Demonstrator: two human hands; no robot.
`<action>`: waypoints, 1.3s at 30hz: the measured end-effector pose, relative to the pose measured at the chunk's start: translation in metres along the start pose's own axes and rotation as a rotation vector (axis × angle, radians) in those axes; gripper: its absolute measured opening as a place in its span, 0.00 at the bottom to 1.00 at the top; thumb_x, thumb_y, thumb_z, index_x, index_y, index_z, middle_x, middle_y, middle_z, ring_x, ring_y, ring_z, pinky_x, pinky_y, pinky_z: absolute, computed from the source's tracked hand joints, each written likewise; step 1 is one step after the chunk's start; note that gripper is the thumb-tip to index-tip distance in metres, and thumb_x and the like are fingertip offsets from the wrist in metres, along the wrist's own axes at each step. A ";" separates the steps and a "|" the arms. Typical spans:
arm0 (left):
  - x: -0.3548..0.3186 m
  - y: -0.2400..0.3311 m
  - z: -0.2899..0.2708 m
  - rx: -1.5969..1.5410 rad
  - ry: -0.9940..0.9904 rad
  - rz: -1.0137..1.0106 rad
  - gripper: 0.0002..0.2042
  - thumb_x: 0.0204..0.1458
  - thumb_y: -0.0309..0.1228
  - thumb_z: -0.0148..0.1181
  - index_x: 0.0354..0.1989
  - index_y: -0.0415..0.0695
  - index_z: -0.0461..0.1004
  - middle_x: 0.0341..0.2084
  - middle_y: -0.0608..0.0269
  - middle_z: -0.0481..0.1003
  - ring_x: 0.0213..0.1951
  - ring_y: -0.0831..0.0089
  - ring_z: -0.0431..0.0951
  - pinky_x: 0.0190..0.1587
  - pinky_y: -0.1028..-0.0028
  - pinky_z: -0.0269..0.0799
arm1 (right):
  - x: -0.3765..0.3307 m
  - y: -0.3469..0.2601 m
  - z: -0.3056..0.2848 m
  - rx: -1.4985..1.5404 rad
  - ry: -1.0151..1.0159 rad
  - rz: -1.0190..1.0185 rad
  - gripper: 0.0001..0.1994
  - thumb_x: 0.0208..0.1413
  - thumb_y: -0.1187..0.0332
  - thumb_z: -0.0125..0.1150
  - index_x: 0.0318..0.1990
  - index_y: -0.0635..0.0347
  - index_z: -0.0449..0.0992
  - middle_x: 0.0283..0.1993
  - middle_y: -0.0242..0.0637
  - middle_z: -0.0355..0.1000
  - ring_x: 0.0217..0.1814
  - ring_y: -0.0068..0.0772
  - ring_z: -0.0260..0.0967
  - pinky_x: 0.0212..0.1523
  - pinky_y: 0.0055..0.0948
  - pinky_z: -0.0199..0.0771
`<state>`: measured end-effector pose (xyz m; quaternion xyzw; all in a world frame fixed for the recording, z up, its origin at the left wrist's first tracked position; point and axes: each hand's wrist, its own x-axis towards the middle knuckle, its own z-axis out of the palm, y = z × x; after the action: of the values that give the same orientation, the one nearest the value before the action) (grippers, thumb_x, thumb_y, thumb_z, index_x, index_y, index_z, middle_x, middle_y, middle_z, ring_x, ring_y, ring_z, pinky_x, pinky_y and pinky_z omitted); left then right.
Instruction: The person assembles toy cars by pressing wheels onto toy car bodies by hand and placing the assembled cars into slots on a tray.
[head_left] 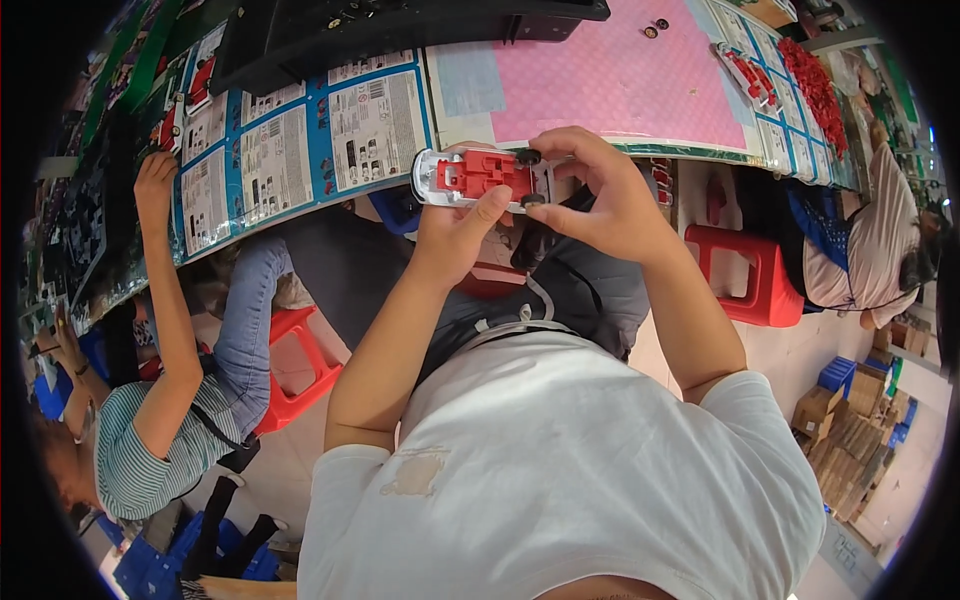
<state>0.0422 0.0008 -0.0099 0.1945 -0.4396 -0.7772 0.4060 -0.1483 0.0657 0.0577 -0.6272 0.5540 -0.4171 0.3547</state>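
Observation:
Just off the table's front edge, a toy car (468,178) is held with its open red inside facing up and a white shell around it. My left hand (452,238) grips the car from below, its thumb pressed along the near side. At the car's right end lies an axle with two black wheels (530,157), one at the far side and one at the near side. The fingers of my right hand (620,205) curve around this end, index finger at the far wheel and thumb at the near one.
A black bin (420,28) with wheels stands at the back. Pink sheeting (610,90) covers the middle tabletop, with loose wheels (655,29) on it. More car parts (745,75) and a red pile (812,95) lie right. A co-worker's hand (156,172) is left; red stools (745,275) stand below.

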 end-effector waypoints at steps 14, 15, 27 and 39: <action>-0.019 0.007 -0.029 0.064 -0.020 0.001 0.23 0.58 0.38 0.64 0.57 0.41 0.64 0.45 0.64 0.74 0.43 0.77 0.76 0.42 0.76 0.75 | 0.044 -0.009 -0.017 -0.088 0.067 -0.015 0.24 0.51 0.66 0.72 0.54 0.64 0.72 0.49 0.34 0.71 0.53 0.28 0.69 0.52 0.27 0.71; -0.018 0.007 -0.032 0.069 0.008 0.033 0.23 0.58 0.38 0.64 0.56 0.42 0.64 0.44 0.63 0.74 0.41 0.77 0.76 0.39 0.76 0.75 | 0.065 -0.011 -0.031 -0.220 0.151 0.030 0.18 0.54 0.68 0.69 0.51 0.64 0.74 0.46 0.32 0.73 0.50 0.25 0.71 0.50 0.25 0.71; -0.005 0.011 -0.033 0.054 0.029 0.056 0.25 0.55 0.35 0.68 0.55 0.40 0.63 0.39 0.61 0.74 0.33 0.77 0.76 0.34 0.77 0.74 | 0.292 0.092 -0.110 -1.356 -0.202 -0.017 0.10 0.54 0.76 0.65 0.43 0.63 0.78 0.44 0.43 0.78 0.44 0.39 0.77 0.47 0.33 0.76; -0.009 0.011 -0.024 0.125 0.037 0.039 0.25 0.52 0.28 0.70 0.55 0.39 0.65 0.46 0.62 0.75 0.48 0.73 0.76 0.52 0.71 0.73 | 0.060 -0.028 0.040 -0.003 -0.012 -0.208 0.14 0.43 0.76 0.73 0.36 0.64 0.74 0.53 0.46 0.73 0.54 0.41 0.72 0.55 0.33 0.71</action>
<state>0.0686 -0.0077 -0.0145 0.2252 -0.4833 -0.7365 0.4163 -0.0981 0.0090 0.0750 -0.6842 0.4844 -0.4472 0.3119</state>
